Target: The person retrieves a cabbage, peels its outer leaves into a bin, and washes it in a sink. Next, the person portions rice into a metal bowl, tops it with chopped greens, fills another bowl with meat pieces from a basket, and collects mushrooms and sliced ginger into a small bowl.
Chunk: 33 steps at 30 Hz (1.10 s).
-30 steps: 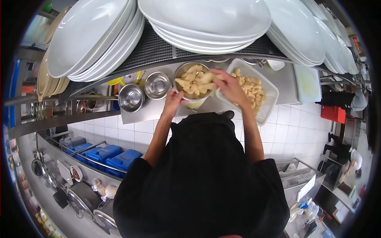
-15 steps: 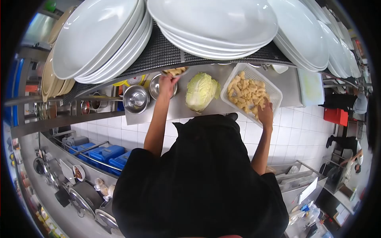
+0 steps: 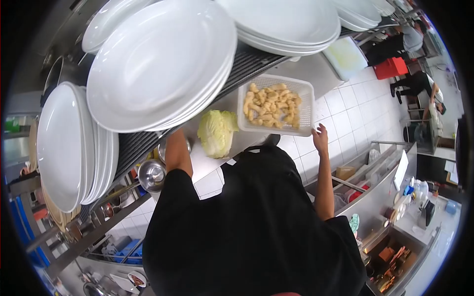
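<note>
My right hand is at the lower right corner of a white perforated basket, its fingers apart. I cannot tell whether the fingertips touch the rim. Inside the basket lie many pale yellow-brown pieces of food. My left forearm reaches under the plate shelf, and the hand itself is hidden there. A napa cabbage rests on the steel counter between my left arm and the basket. Close to that arm is a steel bowl, with a second bowl partly covered behind it.
Stacked white oval plates fill the black shelf above the counter. A cutting board lies at the counter's far right end. Two people stand at the right, near a red container.
My right hand has come out of the food pieces to the basket's corner. My left hand has passed out of sight beneath the shelf. The whole view has turned.
</note>
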Motion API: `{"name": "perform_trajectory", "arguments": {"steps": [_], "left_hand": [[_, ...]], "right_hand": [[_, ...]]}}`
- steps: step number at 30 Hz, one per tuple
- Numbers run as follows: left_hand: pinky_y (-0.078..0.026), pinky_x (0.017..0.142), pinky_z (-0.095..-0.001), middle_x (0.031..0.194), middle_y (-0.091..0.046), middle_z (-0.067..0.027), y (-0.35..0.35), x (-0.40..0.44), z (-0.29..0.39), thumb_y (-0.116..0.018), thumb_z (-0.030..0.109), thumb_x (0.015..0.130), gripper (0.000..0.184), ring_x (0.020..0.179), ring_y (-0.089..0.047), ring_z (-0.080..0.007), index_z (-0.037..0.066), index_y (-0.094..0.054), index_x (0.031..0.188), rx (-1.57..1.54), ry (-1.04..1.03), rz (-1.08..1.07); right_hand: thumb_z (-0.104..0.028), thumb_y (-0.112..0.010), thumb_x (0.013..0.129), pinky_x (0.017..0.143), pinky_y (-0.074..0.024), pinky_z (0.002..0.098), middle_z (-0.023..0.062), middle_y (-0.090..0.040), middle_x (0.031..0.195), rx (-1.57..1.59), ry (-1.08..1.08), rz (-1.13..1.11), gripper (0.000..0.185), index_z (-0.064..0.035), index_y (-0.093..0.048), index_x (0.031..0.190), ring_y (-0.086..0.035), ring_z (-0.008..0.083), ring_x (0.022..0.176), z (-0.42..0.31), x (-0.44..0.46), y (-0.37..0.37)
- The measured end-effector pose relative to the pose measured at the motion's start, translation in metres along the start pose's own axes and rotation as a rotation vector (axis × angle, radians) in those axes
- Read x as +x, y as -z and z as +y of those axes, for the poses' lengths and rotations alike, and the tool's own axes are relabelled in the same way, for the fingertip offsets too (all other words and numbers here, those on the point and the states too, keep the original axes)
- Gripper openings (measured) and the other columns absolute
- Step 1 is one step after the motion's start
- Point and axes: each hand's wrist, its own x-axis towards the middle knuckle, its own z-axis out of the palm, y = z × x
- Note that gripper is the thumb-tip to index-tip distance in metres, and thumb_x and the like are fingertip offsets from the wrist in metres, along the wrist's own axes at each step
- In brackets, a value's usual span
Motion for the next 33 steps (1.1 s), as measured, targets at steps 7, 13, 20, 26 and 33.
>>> {"name": "perform_trajectory", "arguments": {"steps": [7, 13, 20, 26, 33], "left_hand": [[-0.049, 0.090, -0.0332, 0.095, -0.064, -0.0072, -0.037, -0.202, -0.088, -0.055, 0.013, 0.094, 0.009, 0.093, -0.060, -0.0180, 0.007, -0.062, 0.095, 0.183, 0.112, -0.349], [-0.043, 0.090, -0.0602, 0.144, -0.030, -0.0197, -0.044, -0.409, -0.197, -0.065, 0.056, 0.086, 0.081, 0.114, -0.049, -0.0367, 0.010, -0.027, 0.141, 0.479, 0.766, -0.147], [-0.050, 0.083, -0.0494, 0.123, -0.052, -0.0078, -0.041, -0.432, -0.336, -0.059, 0.043, 0.086, 0.056, 0.110, -0.054, -0.0310, 0.021, -0.043, 0.134, 0.313, 0.707, -0.245], [-0.050, 0.089, -0.0539, 0.124, -0.052, -0.0112, -0.158, -0.552, -0.309, -0.057, 0.037, 0.081, 0.055, 0.113, -0.053, -0.0336, 0.012, -0.046, 0.129, 0.517, 0.795, -0.408], [-0.046, 0.098, -0.0531, 0.130, -0.049, -0.0090, -0.281, -0.642, -0.260, -0.056, 0.047, 0.091, 0.066, 0.121, -0.050, -0.0300, 0.016, -0.033, 0.145, 0.613, 0.781, -0.753]], "right_hand": [[-0.013, -0.066, 0.082, 0.071, -0.0498, 0.0309, 0.0080, -0.062, 0.093, 0.286, -0.044, -0.148, 0.041, -0.0017, -0.054, 0.119, -0.059, 0.0168, 0.084, 0.006, 0.064, -0.034], [0.001, -0.050, 0.070, 0.077, -0.0477, 0.0285, 0.0048, -0.060, 0.095, 0.878, -0.183, -0.302, 0.051, 0.0028, -0.052, 0.121, -0.056, 0.0144, 0.088, -0.050, 0.004, 0.005], [-0.001, -0.051, 0.081, 0.086, -0.0486, 0.0322, 0.0078, -0.064, 0.109, 0.853, 0.032, -0.183, 0.045, 0.0024, -0.053, 0.126, -0.060, 0.0175, 0.097, 0.016, -0.068, 0.104], [-0.016, -0.054, 0.083, 0.077, -0.0445, 0.0413, 0.0102, -0.058, 0.103, 0.334, 0.611, 0.727, 0.026, -0.0008, -0.059, 0.103, -0.054, 0.0220, 0.088, 0.003, -0.093, 0.238], [-0.026, -0.054, 0.082, 0.076, -0.0464, 0.0483, 0.0140, -0.058, 0.073, 0.114, 1.410, 0.782, 0.028, -0.0017, -0.055, 0.068, -0.056, 0.0328, 0.062, 0.044, -0.028, 0.369]]}}
